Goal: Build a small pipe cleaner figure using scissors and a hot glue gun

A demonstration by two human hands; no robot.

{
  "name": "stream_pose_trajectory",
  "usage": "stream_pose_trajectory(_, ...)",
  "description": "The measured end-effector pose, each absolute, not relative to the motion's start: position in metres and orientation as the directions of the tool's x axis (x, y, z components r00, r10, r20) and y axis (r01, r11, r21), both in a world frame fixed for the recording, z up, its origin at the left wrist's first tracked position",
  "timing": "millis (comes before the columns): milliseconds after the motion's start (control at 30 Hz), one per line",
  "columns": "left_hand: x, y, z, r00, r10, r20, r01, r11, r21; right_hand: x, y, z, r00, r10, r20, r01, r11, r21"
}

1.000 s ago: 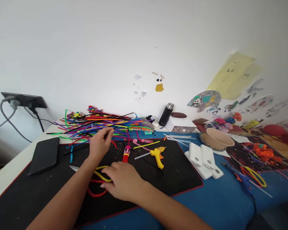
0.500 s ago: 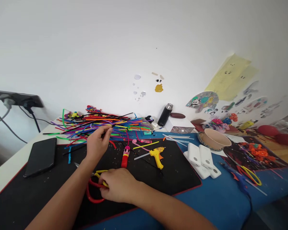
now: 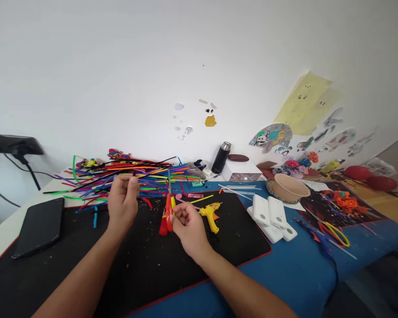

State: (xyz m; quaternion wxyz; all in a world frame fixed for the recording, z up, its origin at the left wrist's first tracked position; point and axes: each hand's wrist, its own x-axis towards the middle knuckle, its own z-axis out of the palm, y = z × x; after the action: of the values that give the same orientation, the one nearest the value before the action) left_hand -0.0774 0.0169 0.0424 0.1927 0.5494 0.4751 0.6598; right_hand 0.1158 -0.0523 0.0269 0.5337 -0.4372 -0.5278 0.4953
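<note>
Head camera: a pair of scissors [image 3: 168, 211] with red and yellow handles sits in front of the person, raised over a black mat [image 3: 146, 269], seen nearly edge-on with the blades pointing away toward the wall [image 3: 119, 66]. The right hand [image 3: 192, 232] grasps them by the handles, thumb and fingers curled in. To their left, the left hand [image 3: 122, 205] is pinched at the fingertips on a thin black stem [image 3: 134, 174], of which only a short bit shows; the rest cannot be told from the clutter behind. Partly behind the scissors lies a red tube [image 3: 163, 227]. Just right of it, near the right hand, a yellow glue gun [image 3: 211, 217] rests on the mat. Beyond the hands spreads a large heap of many-coloured fuzzy stems [image 3: 96, 180]. A dark phone [image 3: 40, 227] lies at the mat's left side. Farther back, a black bottle [image 3: 220, 158] leans beside a white box [image 3: 240, 171]. To the right, on blue cloth [image 3: 245, 291], are white devices [image 3: 261, 211], a beige bowl [image 3: 290, 190] and a second pair of scissors with yellow showing on its handles [image 3: 340, 232]. Stickers [image 3: 210, 121] dot the wall.
</note>
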Motion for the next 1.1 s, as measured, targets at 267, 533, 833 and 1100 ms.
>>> stream_pose_trajectory(267, -0.046, 0.006, 0.038, 0.412, 0.910, -0.038, -0.216, 0.138, 0.967, 0.125, -0.063, 0.035, -0.077, 0.981, 0.178, -0.088, 0.171, -0.981)
stream_pose_trajectory(533, -0.047, 0.007, 0.029, 0.404, 0.914, 0.027, -0.360, 0.132, 0.924, 0.133, -0.070, 0.018, -0.116, 0.982, 0.152, -0.073, 0.144, -0.987)
stream_pose_trajectory(833, -0.064, 0.023, 0.025, 0.196, 0.979, 0.049, -0.469, 0.050, 0.882, 0.219, -0.071, 0.010, 0.121, 0.967, 0.223, 0.489, 0.138, -0.862)
stream_pose_trajectory(1100, -0.061, 0.020, 0.028, 0.208, 0.977, 0.050, -0.433, 0.046, 0.900, 0.256, -0.080, -0.004, 0.140, 0.984, 0.112, 0.797, -0.046, -0.602)
